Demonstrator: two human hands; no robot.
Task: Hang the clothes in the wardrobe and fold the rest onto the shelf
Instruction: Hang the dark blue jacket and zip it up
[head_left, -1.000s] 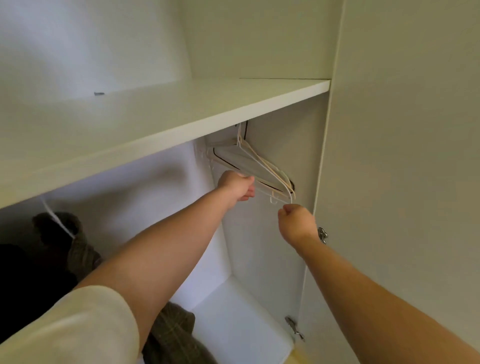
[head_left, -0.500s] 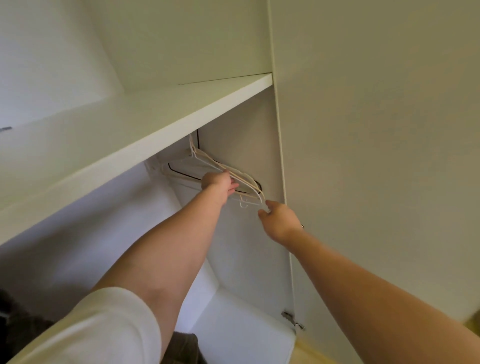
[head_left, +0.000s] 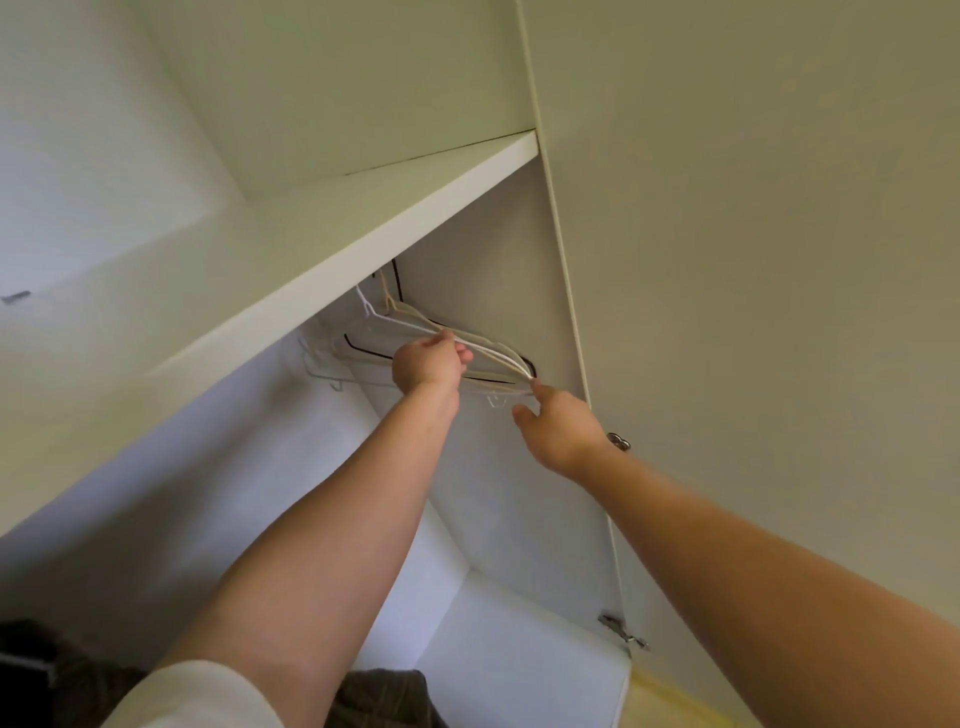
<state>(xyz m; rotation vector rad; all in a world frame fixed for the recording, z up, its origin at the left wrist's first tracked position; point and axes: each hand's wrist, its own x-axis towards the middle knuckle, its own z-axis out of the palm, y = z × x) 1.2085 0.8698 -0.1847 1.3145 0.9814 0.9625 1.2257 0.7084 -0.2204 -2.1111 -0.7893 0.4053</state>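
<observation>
- Under the white shelf (head_left: 363, 228) of the wardrobe (head_left: 208, 493), a bunch of thin hangers (head_left: 491, 354) hangs close to the right side wall (head_left: 493, 249). Their hooks run up behind the shelf's front edge, and what they hang from is hidden.
- The bunch is made of white and cream hangers with one black hanger (head_left: 363, 352) behind them. A further white hanger (head_left: 322, 371) sits a little to the left of the rest.
- The left hand (head_left: 426, 364) reaches up from below and grips the sloping upper arms of the white and cream hangers, its fingers curled over them.
- The right hand (head_left: 558, 431) is released. Its forefinger is stretched out and touches the near corner of the bunch, while the thumb is spread apart beneath and holds nothing. Its other fingers are hidden behind the hand.
- Both forearms are bare, and a pale sleeve (head_left: 197, 696) covers the left upper arm at the bottom edge.
- The door (head_left: 753, 260) fills the right side. One metal hinge (head_left: 618, 441) sits just beside the right wrist and a second hinge (head_left: 623, 631) is lower down.
- Dark clothes (head_left: 384, 696) with a faint check show at the bottom edge between the arms, low in the wardrobe.
- More dark fabric (head_left: 52, 670) lies in the bottom left corner, too dim to make out.
- A small grey mark (head_left: 15, 297) shows at the far left, above the shelf.
</observation>
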